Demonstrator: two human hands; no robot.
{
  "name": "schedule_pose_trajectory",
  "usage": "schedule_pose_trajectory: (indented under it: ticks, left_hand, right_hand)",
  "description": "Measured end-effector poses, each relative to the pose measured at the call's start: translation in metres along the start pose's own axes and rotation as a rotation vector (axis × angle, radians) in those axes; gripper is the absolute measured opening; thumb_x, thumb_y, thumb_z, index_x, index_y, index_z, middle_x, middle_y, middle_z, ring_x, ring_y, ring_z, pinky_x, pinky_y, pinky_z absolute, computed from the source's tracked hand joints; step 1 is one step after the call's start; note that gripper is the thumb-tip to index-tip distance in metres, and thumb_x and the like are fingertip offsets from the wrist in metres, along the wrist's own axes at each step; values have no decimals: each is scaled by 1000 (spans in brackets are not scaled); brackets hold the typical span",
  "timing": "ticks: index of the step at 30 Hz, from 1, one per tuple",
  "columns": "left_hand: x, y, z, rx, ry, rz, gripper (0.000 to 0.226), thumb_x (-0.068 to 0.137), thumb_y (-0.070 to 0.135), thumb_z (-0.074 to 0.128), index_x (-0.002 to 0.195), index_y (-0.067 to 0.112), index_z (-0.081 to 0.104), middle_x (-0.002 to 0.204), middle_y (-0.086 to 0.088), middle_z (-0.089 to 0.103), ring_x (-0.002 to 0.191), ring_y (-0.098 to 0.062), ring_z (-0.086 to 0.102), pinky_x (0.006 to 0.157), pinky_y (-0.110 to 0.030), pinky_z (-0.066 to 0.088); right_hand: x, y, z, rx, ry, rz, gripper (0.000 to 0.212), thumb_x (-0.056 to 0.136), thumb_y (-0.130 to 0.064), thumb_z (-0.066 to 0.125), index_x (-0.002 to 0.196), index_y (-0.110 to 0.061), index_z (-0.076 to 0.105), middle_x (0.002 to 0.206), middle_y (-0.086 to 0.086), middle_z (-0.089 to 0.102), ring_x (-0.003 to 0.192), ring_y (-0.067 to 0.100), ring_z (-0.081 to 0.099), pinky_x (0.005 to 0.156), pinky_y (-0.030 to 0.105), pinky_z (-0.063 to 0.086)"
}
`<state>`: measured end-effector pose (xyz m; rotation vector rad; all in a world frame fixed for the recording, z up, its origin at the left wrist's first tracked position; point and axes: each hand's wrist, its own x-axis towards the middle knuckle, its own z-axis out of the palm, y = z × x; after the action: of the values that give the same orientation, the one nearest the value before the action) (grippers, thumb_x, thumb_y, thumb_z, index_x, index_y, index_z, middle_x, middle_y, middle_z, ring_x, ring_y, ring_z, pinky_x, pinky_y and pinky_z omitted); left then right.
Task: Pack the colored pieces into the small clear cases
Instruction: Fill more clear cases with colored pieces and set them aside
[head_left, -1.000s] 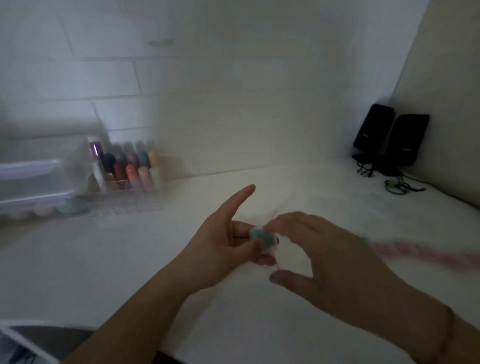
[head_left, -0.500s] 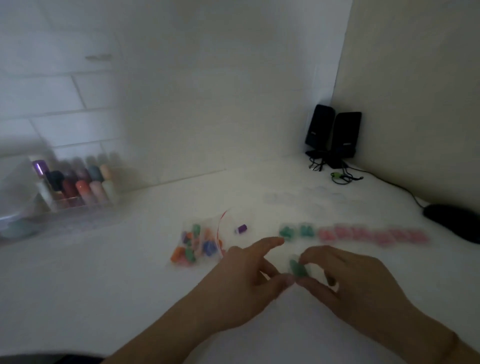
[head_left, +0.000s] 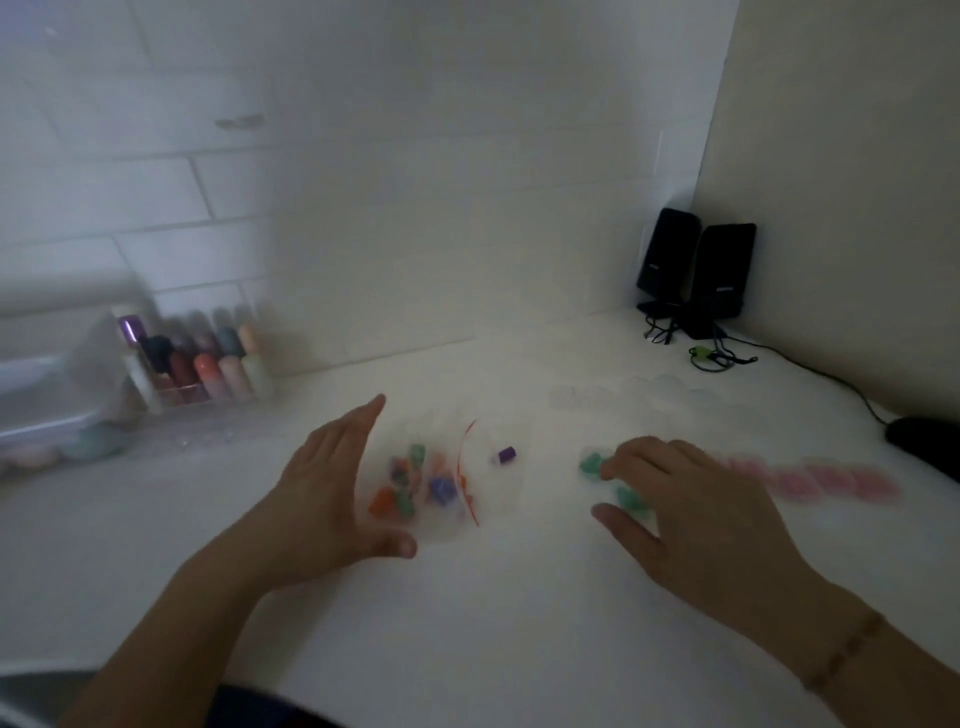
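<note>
the left hand (head_left: 332, 499) hangs with fingers straight and spread, thumb out, just beside the clear plastic zip bag with a red seal strip (head_left: 457, 483), probably ready to steady it or draw out the next piece. the loose colored pieces (head_left: 410, 483) sit heaped inside that bag: orange, green, blue and others, too blurred to count exactly, perhaps seven or eight. one small purple piece (head_left: 506, 455) lies alone on the white tabletop (head_left: 467, 623), just outside the bag.

the right hand (head_left: 691, 514) curls its fingers down over a small clear case holding a green piece (head_left: 631, 500), apparently setting it at the end of the row; how tightly it pinches i cannot tell through the blur. a second green-filled case (head_left: 590, 464) sits touching its fingertips. beyond the hand runs a line of pink-filled clear cases (head_left: 821, 480), smeared by motion, roughly five or six. the empty clear cases (head_left: 649, 395) farther back are a faint cluster, uncountable.
</note>
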<state>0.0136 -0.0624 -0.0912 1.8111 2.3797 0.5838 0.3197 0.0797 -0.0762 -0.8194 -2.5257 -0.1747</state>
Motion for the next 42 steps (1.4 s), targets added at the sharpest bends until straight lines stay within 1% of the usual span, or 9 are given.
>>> schedule_pose_trajectory:
  ticks: [2, 4, 7, 11, 14, 17, 25, 32, 42]
  left_hand:
    - [5, -19, 2, -156, 23, -78, 87, 65, 82, 54, 141, 47, 33, 137, 14, 37, 130, -10, 36, 106, -25, 27]
    - [14, -23, 5, -266, 189, -217, 44, 87, 67, 39, 97, 31, 63, 105, 4, 60, 98, -16, 57, 86, -24, 38]
    - [34, -17, 6, -38, 110, -191, 51, 85, 58, 28, 58, 21, 52, 73, 1, 56, 79, -28, 56, 79, -38, 45]
    - [52, -7, 12, 9, -35, -293, 34, 91, 43, 42, 65, 30, 62, 93, 6, 59, 100, -27, 47, 87, -39, 40]
    - [55, -3, 16, -303, 53, -346, 29, 86, 47, 52, 65, 38, 69, 87, 7, 68, 92, -18, 58, 78, -28, 45]
    - [52, -2, 12, -611, 139, -312, 22, 88, 26, 67, 68, 19, 74, 70, 3, 71, 65, -7, 59, 62, -19, 43]
    - [43, -11, 8, -1041, 269, -158, 19, 96, 2, 51, 84, -4, 63, 67, -9, 66, 61, -18, 60, 64, -29, 51]
    - [64, -9, 19, -966, 351, -196, 18, 95, -1, 52, 91, 9, 66, 70, -8, 66, 49, -18, 55, 52, -26, 47]
    - [61, -16, 29, -733, 289, -182, 35, 96, -4, 45, 97, 23, 67, 61, 3, 65, 52, -18, 58, 50, -21, 47]
  right_hand:
    - [13, -28, -6, 142, -44, 21, 27, 89, -53, 46, 101, -35, 62, 98, -19, 64, 82, 6, 63, 63, 26, 53]
    - [34, -48, 0, 257, -100, 105, 25, 92, -53, 48, 110, -38, 57, 99, -18, 62, 85, 5, 59, 75, 24, 48]
    - [65, -63, 27, 373, -193, 273, 41, 90, -51, 55, 127, -33, 49, 102, -13, 65, 95, 11, 58, 82, 26, 46]
    - [78, -69, 56, 374, -224, 368, 36, 88, -44, 60, 121, -33, 54, 100, -12, 69, 99, 17, 63, 84, 31, 51]
    - [77, -70, 59, 434, -149, 366, 10, 88, -33, 63, 97, -33, 59, 86, -13, 67, 81, 14, 61, 72, 27, 48]
    - [76, -63, 60, 523, -30, 353, 15, 84, -29, 69, 80, -35, 57, 78, -16, 63, 65, 9, 55, 68, 28, 47]
    - [69, -42, 44, 591, 65, 291, 9, 79, -33, 69, 79, -34, 61, 73, -20, 65, 54, 7, 58, 63, 26, 47]
    - [91, 20, 23, 632, 87, 332, 18, 84, -21, 69, 87, -37, 64, 85, -16, 69, 73, 8, 62, 64, 21, 44]
    - [139, 52, 74, 59, -436, 173, 51, 87, -39, 63, 135, -31, 47, 133, -2, 52, 129, 19, 39, 104, 35, 34]
